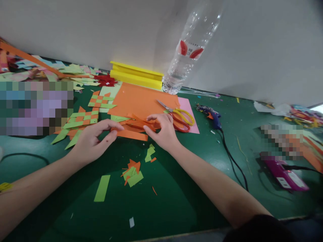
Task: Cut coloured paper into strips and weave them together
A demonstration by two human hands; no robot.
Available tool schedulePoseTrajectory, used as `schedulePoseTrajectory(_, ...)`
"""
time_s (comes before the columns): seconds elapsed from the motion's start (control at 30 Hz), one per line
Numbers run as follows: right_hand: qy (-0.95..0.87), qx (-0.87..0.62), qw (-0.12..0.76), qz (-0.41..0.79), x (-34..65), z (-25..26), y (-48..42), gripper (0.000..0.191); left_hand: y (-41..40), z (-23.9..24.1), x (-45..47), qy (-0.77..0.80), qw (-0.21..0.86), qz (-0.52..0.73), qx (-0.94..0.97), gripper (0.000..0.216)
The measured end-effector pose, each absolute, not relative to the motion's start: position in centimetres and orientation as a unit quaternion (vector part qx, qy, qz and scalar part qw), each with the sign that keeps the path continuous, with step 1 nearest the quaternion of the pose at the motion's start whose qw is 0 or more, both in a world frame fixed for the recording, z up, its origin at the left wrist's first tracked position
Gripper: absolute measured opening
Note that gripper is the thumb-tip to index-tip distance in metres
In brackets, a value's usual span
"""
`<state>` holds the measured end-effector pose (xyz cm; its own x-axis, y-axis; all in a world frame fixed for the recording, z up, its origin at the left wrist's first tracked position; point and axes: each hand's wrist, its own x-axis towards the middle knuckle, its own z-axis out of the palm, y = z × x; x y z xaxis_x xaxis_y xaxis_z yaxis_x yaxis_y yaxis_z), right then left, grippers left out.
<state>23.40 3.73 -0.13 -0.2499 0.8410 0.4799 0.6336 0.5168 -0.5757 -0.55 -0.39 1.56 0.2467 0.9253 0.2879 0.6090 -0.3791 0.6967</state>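
Clock centre on tabletop (176,201): paper strips (133,135). At twelve: paper sheet (141,97), with folded sheet (136,78) behind. At one, just beside folded sheet: bottle (190,50). At three: scissors (173,110) across paper sheet; farther out, glue gun (214,119). At four: power strip (280,172). At six: paper scraps (135,178). Between nine and ten: woven pieces (87,117).

bare hands here, left hand (92,139) and right hand (164,132), slim bare forearms (212,181) behind them. there's a plain black sleeve (259,230) up past the right elbow, kinda rounded at the hem, plus some bright yellow bit (5,187) on the left arm, too cropped to say what
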Motion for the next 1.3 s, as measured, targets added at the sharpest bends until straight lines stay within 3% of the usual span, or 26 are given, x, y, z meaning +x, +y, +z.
schedulePoseTrajectory(0.23, -0.796, -0.468, 0.364, 0.122, 23.5, -0.6, 4.0, 0.015, -0.3, 1.2, -0.2, 0.431, 0.256, 0.319, 0.804, 0.023)
schedulePoseTrajectory(0.6, -0.793, -0.463, 0.372, 0.137, 23.5, -0.7, 4.0, 0.006, 0.3, 0.7, -0.3, 0.530, 0.161, 0.279, 0.785, 0.037)
schedulePoseTrajectory(0.77, -0.800, -0.430, 0.398, 0.129, 23.5, -0.5, 3.8, 0.007, 0.1, 0.9, -0.1, 0.545, 0.108, 0.317, 0.769, 0.027)
schedulePoseTrajectory(0.87, -0.820, -0.384, 0.405, 0.127, 23.5, -0.5, 3.7, 0.008, 0.1, 1.0, 0.0, 0.523, 0.080, 0.356, 0.770, 0.031)
schedulePoseTrajectory(1.3, -0.856, -0.303, 0.384, 0.171, 23.4, 0.0, 3.3, 0.016, 0.4, 0.3, -0.3, 0.469, 0.069, 0.343, 0.811, 0.018)
